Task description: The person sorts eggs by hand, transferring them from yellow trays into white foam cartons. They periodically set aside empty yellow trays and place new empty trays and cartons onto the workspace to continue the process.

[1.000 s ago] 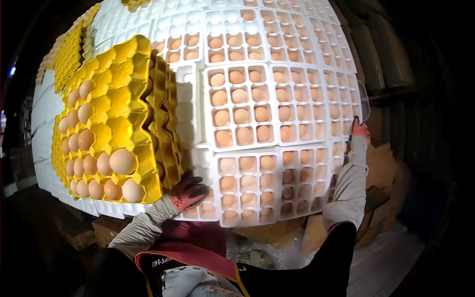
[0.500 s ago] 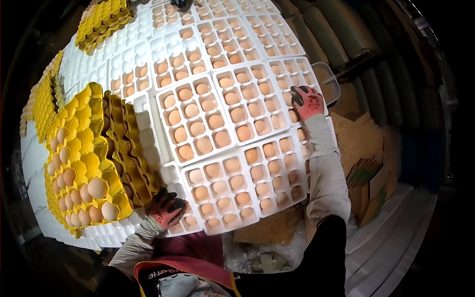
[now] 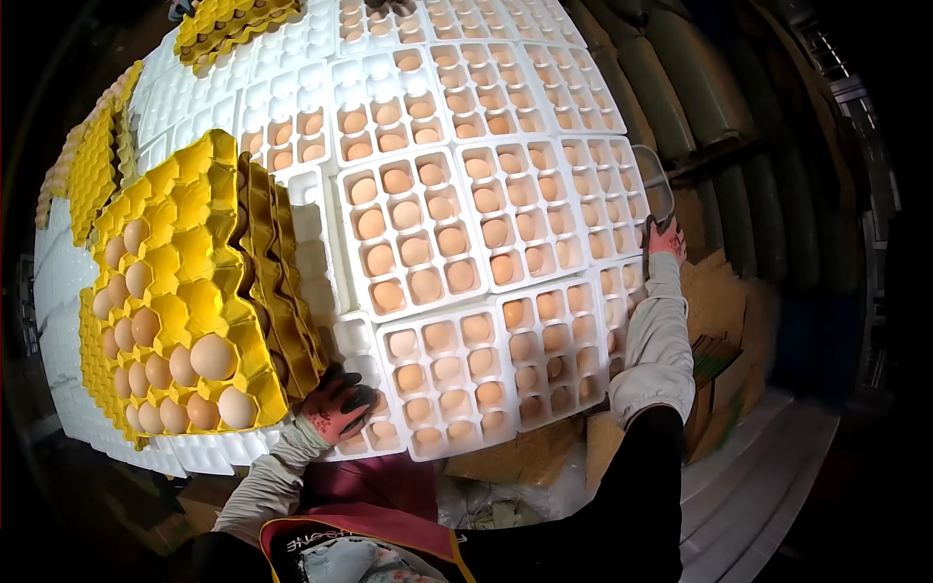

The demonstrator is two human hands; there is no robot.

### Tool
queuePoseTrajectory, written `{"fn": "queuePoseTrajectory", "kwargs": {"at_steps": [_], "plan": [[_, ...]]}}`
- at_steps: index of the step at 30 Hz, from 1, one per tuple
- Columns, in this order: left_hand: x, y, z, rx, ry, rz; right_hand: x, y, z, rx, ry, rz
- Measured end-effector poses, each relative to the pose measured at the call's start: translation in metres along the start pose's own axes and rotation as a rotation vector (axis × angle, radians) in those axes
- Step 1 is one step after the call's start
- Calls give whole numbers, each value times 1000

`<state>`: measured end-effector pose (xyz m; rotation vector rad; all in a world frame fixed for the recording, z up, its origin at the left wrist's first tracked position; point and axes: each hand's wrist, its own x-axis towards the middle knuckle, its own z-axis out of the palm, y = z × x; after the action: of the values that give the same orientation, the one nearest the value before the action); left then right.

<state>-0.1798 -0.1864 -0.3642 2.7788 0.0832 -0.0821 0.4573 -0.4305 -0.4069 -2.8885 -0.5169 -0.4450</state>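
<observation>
My left hand (image 3: 340,408), in a red glove with black fingers, rests with fingers spread on a partly filled white foam tray (image 3: 355,340). Beside it stands a tilted stack of yellow egg trays (image 3: 185,243), the top one partly filled with brown eggs (image 3: 213,357). At the right edge of the foam trays is my right hand (image 3: 666,241), in a matching glove; most of its fingers are hidden. Near it are a foam tray full of eggs (image 3: 607,199) and a clear tub (image 3: 661,194). More filled foam trays (image 3: 418,233) lie between my hands.
More yellow trays (image 3: 233,24) stand at the far left and back. A dark-gloved hand (image 3: 389,5) of another person shows at the top edge. Full sacks (image 3: 695,92) lie to the right, with cardboard (image 3: 719,301) below them.
My right hand has moved off the eggs, outward to the right edge of the trays near the tub. My left hand stays by the yellow stack. The view has shifted slightly.
</observation>
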Motion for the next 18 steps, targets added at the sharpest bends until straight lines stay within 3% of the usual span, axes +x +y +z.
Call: {"fn": "queuePoseTrajectory", "kwargs": {"at_steps": [1, 3, 8, 9, 11, 13, 15, 17, 18], "plan": [[5, -1, 1, 3, 3, -18, 1, 22, 21, 37, -108, 47], [2, 2, 0, -24, 34, -24, -13, -27, -1, -69, -337, 265], [4, -2, -1, -12, 58, 49, 0, 14, 20, -12, -460, 137], [5, -2, -3, 2, 66, 50, 4, 28, 38, -37, -444, 125], [-1, -1, 1, 19, 56, 32, -6, 43, 46, -263, -200, -49], [1, -4, 2, -9, 41, 47, -26, 54, 13, 57, 60, -41], [3, -4, 5, -94, 141, 55, -72, 81, -12, 37, 184, 144], [0, -5, 22, -154, 225, 84, -125, 79, -11, -285, -35, 430], [-1, -6, 27, -195, 286, 95, -148, -19, -43, -781, -357, 532]]}}
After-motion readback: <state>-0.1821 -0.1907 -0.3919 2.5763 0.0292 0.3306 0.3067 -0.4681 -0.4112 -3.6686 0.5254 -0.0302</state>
